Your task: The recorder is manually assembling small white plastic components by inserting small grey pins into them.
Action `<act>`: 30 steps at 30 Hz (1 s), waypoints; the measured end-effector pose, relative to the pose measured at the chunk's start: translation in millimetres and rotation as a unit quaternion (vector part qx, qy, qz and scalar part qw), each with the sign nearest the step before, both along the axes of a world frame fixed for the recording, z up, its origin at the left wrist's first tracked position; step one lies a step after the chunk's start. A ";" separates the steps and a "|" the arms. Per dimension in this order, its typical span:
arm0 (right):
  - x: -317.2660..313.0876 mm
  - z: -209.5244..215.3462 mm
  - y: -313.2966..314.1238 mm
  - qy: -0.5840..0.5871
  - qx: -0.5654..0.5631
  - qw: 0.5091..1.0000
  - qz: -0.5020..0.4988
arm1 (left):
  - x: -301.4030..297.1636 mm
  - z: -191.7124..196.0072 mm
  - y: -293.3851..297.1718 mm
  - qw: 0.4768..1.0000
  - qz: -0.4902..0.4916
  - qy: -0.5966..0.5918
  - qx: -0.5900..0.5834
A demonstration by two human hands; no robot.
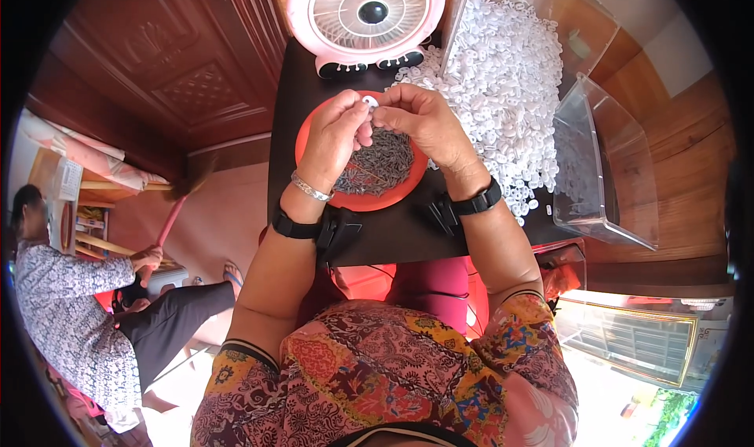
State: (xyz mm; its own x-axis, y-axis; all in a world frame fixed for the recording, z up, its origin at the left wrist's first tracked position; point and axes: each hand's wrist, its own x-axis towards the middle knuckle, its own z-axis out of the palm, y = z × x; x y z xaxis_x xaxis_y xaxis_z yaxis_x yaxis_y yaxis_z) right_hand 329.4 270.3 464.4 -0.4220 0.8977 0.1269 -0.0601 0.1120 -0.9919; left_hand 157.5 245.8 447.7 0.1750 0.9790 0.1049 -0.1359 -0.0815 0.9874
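My left hand (334, 137) and my right hand (420, 121) meet above an orange plate (308, 133) on a dark table (393, 231). Both pinch a small white plastic ring (371, 102) between their fingertips. The plate holds a heap of small dark metal pieces (378, 164). A large pile of the same white plastic rings (503, 78) lies on the table just right of my right hand. Both wrists wear black bands, and the left also has a silver bracelet.
A pink desk fan (365, 19) stands at the table's far edge. A clear plastic bin (601, 168) sits on the right, another behind the pile. At the left, another person (71, 321) sits holding a pink-handled broom (169, 219). Wooden doors stand behind.
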 end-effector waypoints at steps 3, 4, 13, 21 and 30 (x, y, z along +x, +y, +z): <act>-1.0 -2.0 -4.1 -0.034 0.026 0.999 -0.021 | 5.1 0.3 -4.3 1.000 0.008 0.012 0.013; -0.4 -1.5 -5.4 -0.055 0.038 0.997 -0.031 | 7.3 0.7 -5.6 0.999 0.026 0.026 0.027; 7.6 -2.2 -1.1 -0.088 0.101 0.989 -0.063 | 11.1 0.9 -1.1 1.000 -0.020 0.004 0.015; 36.3 23.7 -18.3 -0.219 0.251 0.925 -0.182 | 10.7 -20.6 -2.1 0.993 0.010 0.111 -0.032; 95.5 -4.1 -82.8 -0.485 0.220 0.836 -0.133 | 7.6 -45.5 -22.2 0.993 0.048 0.101 0.038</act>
State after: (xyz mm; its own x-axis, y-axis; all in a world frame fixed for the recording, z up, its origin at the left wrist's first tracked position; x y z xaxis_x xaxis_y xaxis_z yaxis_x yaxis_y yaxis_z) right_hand 424.9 187.5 460.3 -0.3100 0.9328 0.1836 0.8339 0.3596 -0.4187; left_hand 165.1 223.6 402.2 0.1065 0.9829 0.1505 0.0759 -0.1589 0.9844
